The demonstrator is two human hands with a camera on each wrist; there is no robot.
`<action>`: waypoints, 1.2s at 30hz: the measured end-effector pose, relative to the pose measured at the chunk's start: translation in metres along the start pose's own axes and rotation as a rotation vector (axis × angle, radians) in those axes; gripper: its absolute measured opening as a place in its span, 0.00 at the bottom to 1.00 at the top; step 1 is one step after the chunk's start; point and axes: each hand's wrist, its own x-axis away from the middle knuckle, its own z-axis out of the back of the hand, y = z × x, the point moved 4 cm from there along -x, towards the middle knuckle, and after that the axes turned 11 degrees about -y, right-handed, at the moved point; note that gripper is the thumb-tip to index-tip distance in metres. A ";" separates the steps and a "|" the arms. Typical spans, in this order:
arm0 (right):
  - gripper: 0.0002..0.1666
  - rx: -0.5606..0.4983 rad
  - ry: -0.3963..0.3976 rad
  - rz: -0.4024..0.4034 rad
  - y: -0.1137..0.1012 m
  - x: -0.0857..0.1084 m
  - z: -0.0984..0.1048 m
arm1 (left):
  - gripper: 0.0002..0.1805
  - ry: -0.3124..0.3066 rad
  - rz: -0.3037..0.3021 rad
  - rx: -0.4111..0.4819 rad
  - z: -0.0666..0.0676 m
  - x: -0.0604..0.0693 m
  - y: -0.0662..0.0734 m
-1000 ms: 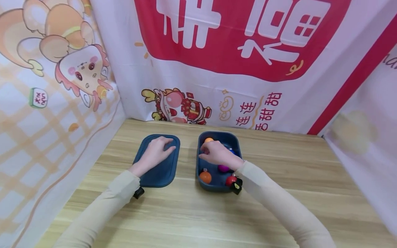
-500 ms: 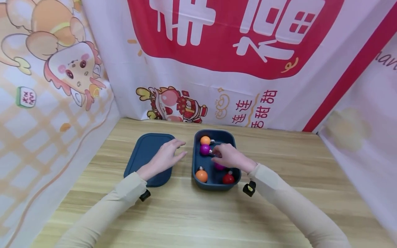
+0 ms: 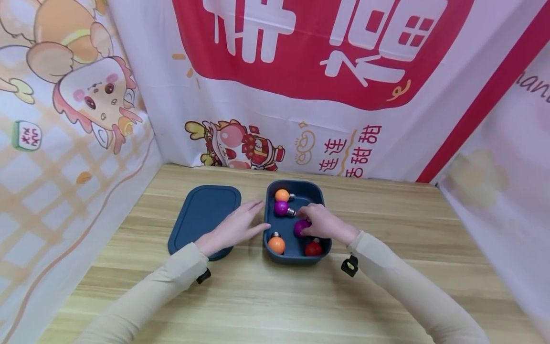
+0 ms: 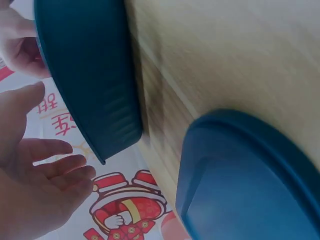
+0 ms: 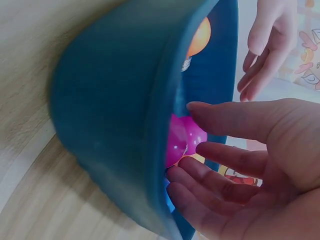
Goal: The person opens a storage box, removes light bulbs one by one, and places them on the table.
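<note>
A dark blue box (image 3: 296, 259) holds several bulbs. My right hand (image 3: 323, 223) reaches into its right side, over a purple bulb (image 3: 301, 229). In the right wrist view my right thumb and fingers (image 5: 240, 165) are spread in front of two purple bulbs (image 5: 176, 141), without a clear grip; whether they touch is unclear. A second purple bulb (image 3: 281, 208) and an orange one (image 3: 282, 195) lie at the upper left, another orange bulb (image 3: 276, 245) and a red one (image 3: 313, 247) at the near end. My left hand (image 3: 238, 224) is open beside the box's left wall, fingers extended.
A flat dark blue lid (image 3: 202, 215) lies on the wooden table (image 3: 258, 301) left of the box, partly under my left hand and wrist. Printed cloths hang behind the table and at both sides. Part of a blue object (image 5: 169, 196) shows inside the box.
My right hand has moved from the box's upper left toward its right middle, uncovering the upper bulbs. My left hand has shifted right, from over the lid to the box's edge.
</note>
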 end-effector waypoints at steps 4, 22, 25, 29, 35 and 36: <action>0.25 0.006 0.007 -0.007 0.006 -0.001 -0.003 | 0.41 -0.004 -0.034 -0.094 -0.005 -0.003 0.002; 0.26 -0.024 0.022 -0.045 0.018 0.000 -0.022 | 0.47 -0.097 -0.022 -0.278 -0.021 -0.006 0.003; 0.25 -0.023 0.026 -0.041 0.020 -0.001 -0.024 | 0.47 -0.106 -0.024 -0.274 -0.022 -0.007 0.001; 0.24 0.008 0.051 -0.014 0.020 -0.003 -0.024 | 0.46 -0.091 -0.028 -0.280 -0.022 -0.007 -0.001; 0.24 0.025 0.073 -0.003 0.020 -0.003 -0.022 | 0.46 -0.068 -0.031 -0.301 -0.021 -0.007 -0.003; 0.25 0.020 0.071 -0.003 0.020 -0.003 -0.022 | 0.46 -0.068 -0.030 -0.303 -0.021 -0.007 -0.004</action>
